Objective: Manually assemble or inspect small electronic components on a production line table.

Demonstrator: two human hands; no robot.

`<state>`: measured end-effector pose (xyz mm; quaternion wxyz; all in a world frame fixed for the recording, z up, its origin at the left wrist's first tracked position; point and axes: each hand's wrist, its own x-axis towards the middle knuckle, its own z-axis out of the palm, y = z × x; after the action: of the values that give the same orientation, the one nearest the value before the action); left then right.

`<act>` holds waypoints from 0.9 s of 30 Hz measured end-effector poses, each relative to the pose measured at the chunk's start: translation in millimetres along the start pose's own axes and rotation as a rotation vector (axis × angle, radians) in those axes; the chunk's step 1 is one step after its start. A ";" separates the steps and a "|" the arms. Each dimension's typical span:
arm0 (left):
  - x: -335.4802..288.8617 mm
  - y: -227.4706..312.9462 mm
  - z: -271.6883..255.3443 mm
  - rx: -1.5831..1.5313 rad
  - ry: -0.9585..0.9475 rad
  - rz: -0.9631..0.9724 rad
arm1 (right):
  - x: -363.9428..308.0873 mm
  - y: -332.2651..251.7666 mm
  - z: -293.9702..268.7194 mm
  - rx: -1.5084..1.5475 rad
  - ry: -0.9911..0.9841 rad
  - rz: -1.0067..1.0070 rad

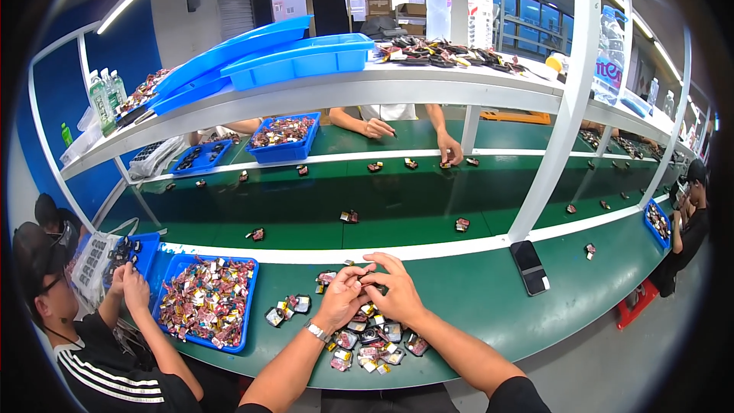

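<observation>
My left hand (344,298), with a watch (316,330) at the wrist, and my right hand (396,294) meet over the green bench. Between their fingertips they pinch a small dark electronic module, mostly hidden by the fingers. Right below my hands lies a pile of similar modules (372,340), black-framed with silvery, yellow and reddish parts. A few more modules (287,309) lie to the left of my left wrist. Further left stands a blue tray (252,302), heaped with small reddish, silver and yellow parts.
A conveyor belt (397,218) with scattered modules runs beyond a white rail (428,251). A phone (529,268) lies at right near a white post (556,107). Overhead, a shelf (428,84) carries blue trays and bottles. Co-workers sit left, right and opposite, where a hand (449,149) touches a module.
</observation>
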<state>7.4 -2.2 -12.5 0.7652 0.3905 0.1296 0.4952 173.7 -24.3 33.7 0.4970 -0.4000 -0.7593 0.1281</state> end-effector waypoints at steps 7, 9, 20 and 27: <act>1.2 0.5 3.2 0.042 0.075 0.003 | -2.2 -0.5 -3.2 0.036 0.017 0.098; 1.7 2.8 2.0 0.063 0.081 -0.007 | 2.5 0.1 -1.1 -0.046 0.068 0.010; 0.8 8.9 12.6 0.206 0.162 -0.003 | 0.6 4.1 12.2 -0.034 0.120 0.080; 1.3 -2.3 -1.6 0.513 0.277 0.049 | -1.1 0.2 12.0 -0.117 0.063 0.041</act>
<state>8.5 -0.8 -15.0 0.6044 0.5026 0.3444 0.5133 163.7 -22.5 27.2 0.4936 -0.4475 -0.7413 0.0812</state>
